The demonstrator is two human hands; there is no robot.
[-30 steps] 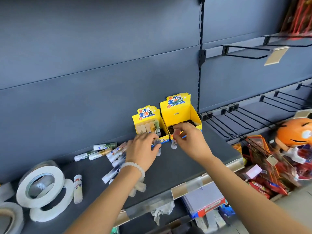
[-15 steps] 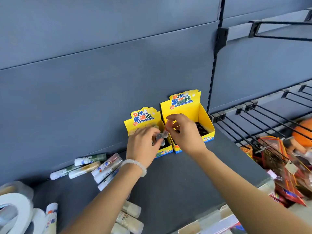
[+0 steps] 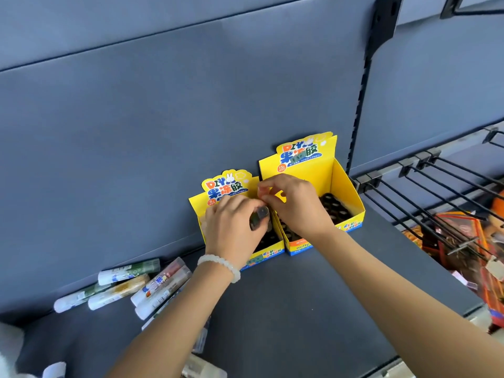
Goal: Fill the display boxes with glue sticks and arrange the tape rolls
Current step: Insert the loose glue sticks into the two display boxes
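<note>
Two yellow display boxes stand against the shelf's back wall: a smaller left box and a larger right box whose dark insert holes show. My left hand grips a dark glue stick over the left box. Beside it, my right hand hovers over the gap between the boxes with thumb and fingers pinched together; what it pinches is hidden. Several loose glue sticks lie on the shelf at the left. A white tape roll edge shows at the lower left corner.
The dark shelf runs from the boxes to its front edge. Black wire hooks jut out at the right above hanging packaged goods. More glue sticks lie near the bottom edge.
Both hands have lifted from the shelf surface up to the boxes, each carrying a glue stick. The view has moved closer and tilted down; the tape rolls have slid mostly out of frame.
</note>
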